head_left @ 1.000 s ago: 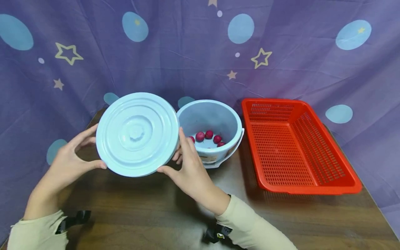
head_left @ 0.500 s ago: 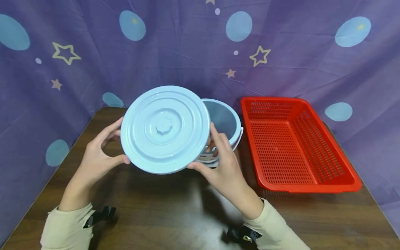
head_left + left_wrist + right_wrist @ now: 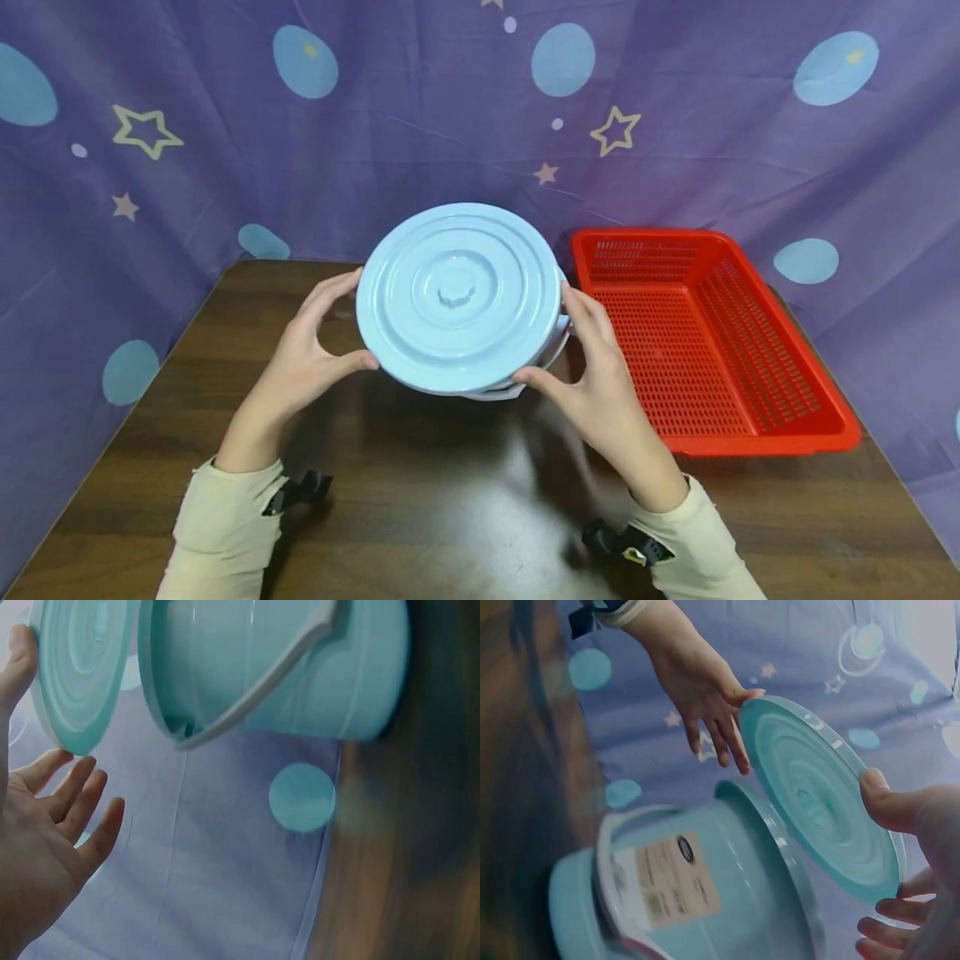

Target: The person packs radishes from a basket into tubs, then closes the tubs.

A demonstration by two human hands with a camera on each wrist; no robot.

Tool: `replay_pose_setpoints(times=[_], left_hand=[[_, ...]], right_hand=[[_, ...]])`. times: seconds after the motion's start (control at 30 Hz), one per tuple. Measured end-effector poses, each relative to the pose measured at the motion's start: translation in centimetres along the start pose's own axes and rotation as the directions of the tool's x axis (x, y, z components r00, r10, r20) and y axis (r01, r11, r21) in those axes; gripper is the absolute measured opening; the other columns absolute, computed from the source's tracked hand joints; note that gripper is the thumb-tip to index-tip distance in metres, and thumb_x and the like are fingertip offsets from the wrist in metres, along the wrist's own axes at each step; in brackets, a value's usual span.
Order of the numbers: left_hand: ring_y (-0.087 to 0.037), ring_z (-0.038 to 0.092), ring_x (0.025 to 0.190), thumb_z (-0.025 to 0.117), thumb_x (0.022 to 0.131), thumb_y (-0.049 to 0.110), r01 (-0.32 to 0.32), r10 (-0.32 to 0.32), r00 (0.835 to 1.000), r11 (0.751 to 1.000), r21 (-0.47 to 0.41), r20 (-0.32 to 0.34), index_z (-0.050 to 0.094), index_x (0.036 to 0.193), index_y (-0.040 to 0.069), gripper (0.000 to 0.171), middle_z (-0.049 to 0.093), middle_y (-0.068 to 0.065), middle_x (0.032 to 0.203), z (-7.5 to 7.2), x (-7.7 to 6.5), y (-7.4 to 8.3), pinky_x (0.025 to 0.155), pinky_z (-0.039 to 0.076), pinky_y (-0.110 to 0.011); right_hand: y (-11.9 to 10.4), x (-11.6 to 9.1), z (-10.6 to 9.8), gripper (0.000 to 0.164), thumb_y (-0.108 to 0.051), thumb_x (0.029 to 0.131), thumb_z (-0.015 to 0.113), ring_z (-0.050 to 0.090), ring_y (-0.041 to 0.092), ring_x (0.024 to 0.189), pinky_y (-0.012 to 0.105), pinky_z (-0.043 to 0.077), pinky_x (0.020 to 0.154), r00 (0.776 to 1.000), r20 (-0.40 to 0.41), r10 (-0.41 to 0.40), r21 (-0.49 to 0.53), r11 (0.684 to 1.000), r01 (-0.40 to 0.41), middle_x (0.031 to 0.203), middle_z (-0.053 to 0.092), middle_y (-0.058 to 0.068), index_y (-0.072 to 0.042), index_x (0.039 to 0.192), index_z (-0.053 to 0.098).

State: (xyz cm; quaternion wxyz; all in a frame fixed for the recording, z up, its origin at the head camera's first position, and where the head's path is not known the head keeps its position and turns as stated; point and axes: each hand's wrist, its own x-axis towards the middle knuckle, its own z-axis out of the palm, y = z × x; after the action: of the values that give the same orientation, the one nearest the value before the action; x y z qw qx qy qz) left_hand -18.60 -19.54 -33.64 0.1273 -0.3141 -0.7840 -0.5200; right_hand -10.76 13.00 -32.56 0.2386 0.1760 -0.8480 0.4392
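A round light-blue bucket lid [image 3: 480,333] with a small scalloped knob is held level-ish between both hands. My left hand [image 3: 303,367] pinches its left rim with thumb and fingers, and my right hand [image 3: 603,392] grips the right rim. Under it stands the light-blue bucket [image 3: 742,877], almost covered by the lid in the head view. Both wrist views show a gap between the lid and the bucket's mouth. The bucket's pale handle [image 3: 262,686] hangs down its side, and a paper label [image 3: 676,881] is on the wall. The bucket's inside is hidden.
A red perforated plastic basket [image 3: 675,367] stands to the right of the bucket on the dark wooden table [image 3: 420,500]. Behind the table hangs a purple curtain [image 3: 420,150] patterned with stars and blue ovals.
Both hands have carried the lid rightward from beside the bucket to over its mouth, tilting it flatter. The round red items seen inside the bucket earlier are now out of sight.
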Motion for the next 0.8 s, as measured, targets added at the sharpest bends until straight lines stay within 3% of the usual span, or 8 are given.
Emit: replay_pose_setpoints(times=[0.23, 0.37, 0.6, 0.8], left_hand=[[-0.017, 0.036, 0.136, 0.084, 0.069, 0.051, 0.011, -0.011, 1.000, 1.000, 0.025, 0.003, 0.044, 0.150, 0.019, 0.096, 0.042, 0.003, 0.151, 1.9, 1.6, -0.1, 0.097, 0.036, -0.027], [-0.017, 0.033, 0.139, 0.079, 0.072, 0.057, 0.036, -0.036, 0.999, 0.999, 0.024, 0.002, 0.042, 0.152, 0.022, 0.095, 0.040, 0.005, 0.153, 2.5, 2.2, -0.2, 0.099, 0.034, -0.033], [-0.022, 0.027, 0.137, 0.066, 0.078, 0.069, 0.127, -0.129, 0.990, 0.991, 0.038, 0.053, 0.035, 0.155, 0.017, 0.098, 0.034, -0.003, 0.156, 3.5, 2.1, -0.9, 0.103, 0.028, -0.045], [-0.025, 0.023, 0.138, 0.058, 0.080, 0.072, 0.172, -0.176, 0.980, 0.984, 0.055, 0.092, 0.028, 0.157, 0.013, 0.101, 0.029, -0.008, 0.158, 4.4, 1.9, -1.5, 0.107, 0.027, -0.049]], right_hand=[[1.6, 0.8, -1.5, 0.098, -0.016, 0.075, 0.088, 0.028, 0.019, 0.143, 0.047, 0.030, 0.113, 0.994, 0.073, 0.079, 0.028, 0.996, -0.081, 0.157, 0.030, 0.003, -0.015, 0.156, 0.032], [2.2, 1.1, -2.0, 0.094, -0.021, 0.079, 0.085, 0.025, 0.018, 0.144, 0.052, 0.029, 0.113, 0.981, 0.117, 0.154, 0.034, 0.987, -0.159, 0.158, 0.029, 0.000, -0.019, 0.156, 0.031], [3.1, 1.2, -1.8, 0.089, -0.024, 0.084, 0.081, 0.025, 0.025, 0.144, 0.053, 0.027, 0.113, 0.949, 0.185, 0.254, 0.014, 0.965, -0.261, 0.158, 0.027, 0.009, -0.010, 0.156, 0.031], [3.5, 1.1, -1.6, 0.087, -0.026, 0.086, 0.079, 0.025, 0.032, 0.144, 0.053, 0.022, 0.115, 0.937, 0.204, 0.285, -0.059, 0.959, -0.279, 0.157, 0.028, 0.017, -0.001, 0.154, 0.031]])
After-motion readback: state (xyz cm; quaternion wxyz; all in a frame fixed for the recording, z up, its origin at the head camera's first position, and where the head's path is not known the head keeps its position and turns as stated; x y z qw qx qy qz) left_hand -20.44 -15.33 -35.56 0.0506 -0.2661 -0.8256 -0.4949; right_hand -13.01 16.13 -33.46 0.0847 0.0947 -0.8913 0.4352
